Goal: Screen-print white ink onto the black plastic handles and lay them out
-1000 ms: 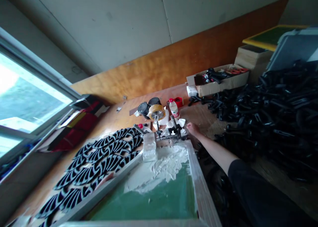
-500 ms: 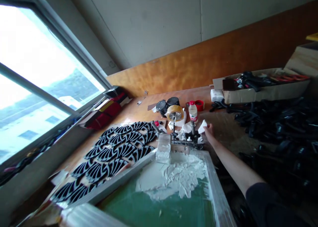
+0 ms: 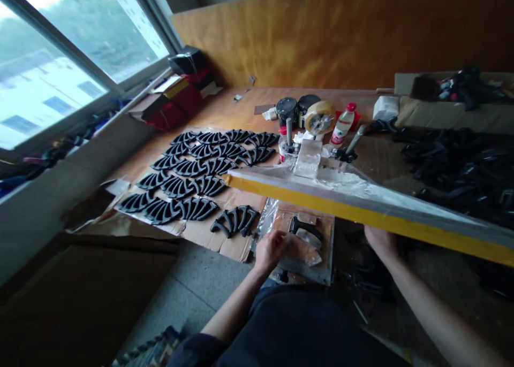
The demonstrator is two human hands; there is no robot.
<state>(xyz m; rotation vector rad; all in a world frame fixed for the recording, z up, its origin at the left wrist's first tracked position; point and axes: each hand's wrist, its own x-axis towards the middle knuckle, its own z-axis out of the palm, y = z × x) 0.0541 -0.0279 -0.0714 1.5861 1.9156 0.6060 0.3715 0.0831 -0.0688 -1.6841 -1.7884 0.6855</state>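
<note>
The left hand (image 3: 275, 252) lies on a wooden jig board (image 3: 317, 222), its fingers (image 3: 270, 244) curled closed over a clear plastic sheet (image 3: 309, 239) at the board's near edge. Whether they have hold of anything is hidden. A black curved piece (image 3: 305, 228) sits in the jig just beyond that hand, close to but not under the fingers. The right hand (image 3: 379, 241) is to the right of the board, just below a raised screen frame (image 3: 361, 201) with a yellow edge. Its fingers (image 3: 377, 237) are bent, but I cannot tell whether they grip the frame or only sit close to it.

The frame slants across the view above the jig. White paste (image 3: 341, 181) is smeared along it, and a metal-edged squeegee (image 3: 308, 158) stands upright against it. Beyond the frame, on a wooden surface (image 3: 236, 110), are black tins (image 3: 286, 110), a roll of tape (image 3: 319, 117) and a plastic bottle with a red cap (image 3: 343, 125). To the left, rows of black fan-shaped pieces (image 3: 193, 180) lie on flattened cardboard (image 3: 225, 244). A heap of similar black pieces (image 3: 453, 169) lies on the right, below a cardboard box (image 3: 453, 115). A window (image 3: 80, 51) runs along the left side.
</note>
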